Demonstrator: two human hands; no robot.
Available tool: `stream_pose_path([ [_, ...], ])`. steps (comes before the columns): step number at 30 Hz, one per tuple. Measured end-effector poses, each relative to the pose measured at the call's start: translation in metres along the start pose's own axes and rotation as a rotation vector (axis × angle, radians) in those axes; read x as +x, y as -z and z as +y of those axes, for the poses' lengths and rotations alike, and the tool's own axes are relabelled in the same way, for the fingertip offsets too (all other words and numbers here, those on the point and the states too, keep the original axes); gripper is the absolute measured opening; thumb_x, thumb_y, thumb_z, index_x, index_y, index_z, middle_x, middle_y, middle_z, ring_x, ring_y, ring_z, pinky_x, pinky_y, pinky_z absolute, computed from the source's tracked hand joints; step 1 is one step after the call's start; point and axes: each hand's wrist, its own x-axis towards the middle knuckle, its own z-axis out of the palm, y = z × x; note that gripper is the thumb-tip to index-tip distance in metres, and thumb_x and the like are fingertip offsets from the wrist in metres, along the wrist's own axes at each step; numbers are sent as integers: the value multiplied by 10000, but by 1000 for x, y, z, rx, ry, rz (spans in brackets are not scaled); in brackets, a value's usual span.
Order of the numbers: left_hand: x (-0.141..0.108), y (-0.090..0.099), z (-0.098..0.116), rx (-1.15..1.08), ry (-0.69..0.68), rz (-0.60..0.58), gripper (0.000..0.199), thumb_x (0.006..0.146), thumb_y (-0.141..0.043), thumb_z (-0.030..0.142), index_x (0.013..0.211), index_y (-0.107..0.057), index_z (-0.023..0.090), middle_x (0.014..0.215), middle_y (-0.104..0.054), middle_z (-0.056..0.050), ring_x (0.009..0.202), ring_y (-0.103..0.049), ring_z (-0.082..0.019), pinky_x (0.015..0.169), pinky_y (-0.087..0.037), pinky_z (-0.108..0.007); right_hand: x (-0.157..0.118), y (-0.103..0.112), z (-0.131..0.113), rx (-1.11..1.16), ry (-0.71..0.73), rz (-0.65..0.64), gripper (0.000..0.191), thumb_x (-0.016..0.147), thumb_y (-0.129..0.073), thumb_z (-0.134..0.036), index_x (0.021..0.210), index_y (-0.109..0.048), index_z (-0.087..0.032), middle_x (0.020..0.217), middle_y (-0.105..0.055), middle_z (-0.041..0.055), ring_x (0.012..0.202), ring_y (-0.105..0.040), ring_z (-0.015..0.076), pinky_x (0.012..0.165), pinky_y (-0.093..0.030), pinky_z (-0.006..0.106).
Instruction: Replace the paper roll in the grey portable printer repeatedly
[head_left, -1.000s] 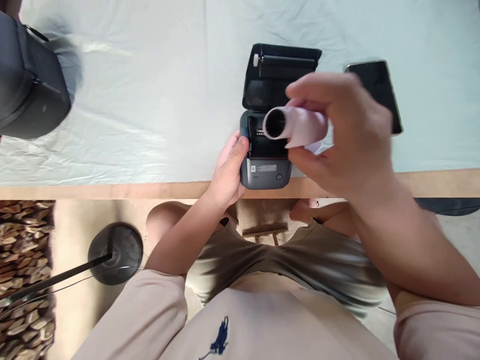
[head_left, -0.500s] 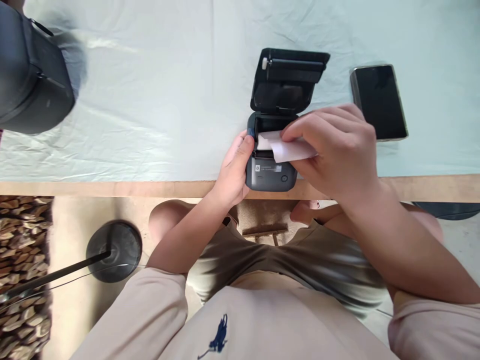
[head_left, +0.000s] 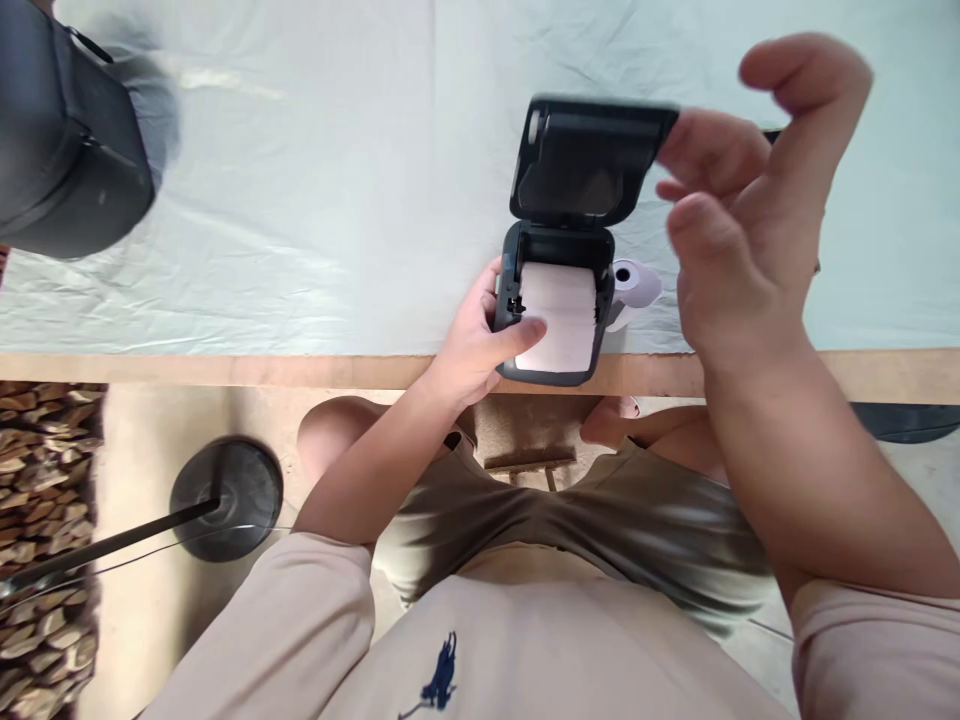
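Note:
A small dark portable printer (head_left: 506, 235) is held at the table's front edge. Its hinged lid (head_left: 585, 150) stands raised. White paper (head_left: 564, 300) fills the compartment and reaches over the front lip. My left hand (head_left: 472, 345) grips the printer's left side, its thumb pressing on the paper. My right hand (head_left: 757, 220) is raised beside the lid, fingers spread and curved, some fingers meeting or passing behind the lid's right corner; contact is unclear. To the printer's right lies a white paper roll (head_left: 637, 283) with a dark core hole; whether it joins the paper inside cannot be seen.
A dark zippered case (head_left: 75, 150) stands at the table's far left on a pale cloth (head_left: 337, 150). The wooden table edge (head_left: 225, 370) runs across in front. Below left are a round black stand base (head_left: 225, 500) and a heap of wood pieces (head_left: 45, 480).
My right hand has let go of the paper and risen to the lid's right side, covering the phone. The paper now lies flat over the printer's front, with my left thumb on it.

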Motion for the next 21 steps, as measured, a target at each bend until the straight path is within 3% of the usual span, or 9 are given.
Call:
stream_pose_path([
  [5,0,4,-3,-4,-26,24,629,653,-1016,434,1192,-729,284,823,-707,19,864,-801,-262,761,-643,-361,4,-11,-17,17,51,-70,474,1019,-661,-570,1421,-604,-325,1324,-664,124,1241,-673,351,879,-669,512],
  [11,-1,0,1,-74,-7,25,676,750,-928,633,1255,-718,236,1129,-828,-89,1248,-790,-414,936,-698,-462,-9,-16,-6,33,142,-152,463,998,-666,-414,1430,-577,-275,1336,-710,118,1140,-712,309,859,-661,477],
  [14,-2,0,3,-63,4,29,644,763,-928,639,1223,-731,233,1112,-837,-87,1303,-769,-404,969,-700,-444,-14,-13,-4,9,185,-166,456,994,-649,-343,1432,-587,-230,1381,-710,134,1119,-729,288,822,-651,437],
  [18,-1,-1,5,-35,6,23,564,792,-923,591,1199,-752,241,1015,-839,-68,1273,-787,-374,989,-699,-421,-14,-15,-3,-16,152,-182,436,1002,-649,-333,1431,-589,-287,1423,-697,110,1172,-728,296,876,-655,450],
  [21,1,-4,4,-77,3,105,554,924,-737,722,1193,-757,238,1133,-843,-84,1386,-734,-360,1074,-676,-440,-12,-16,-1,-40,146,-164,410,1014,-647,-376,1419,-608,-325,1488,-670,110,1265,-707,332,959,-656,503],
])
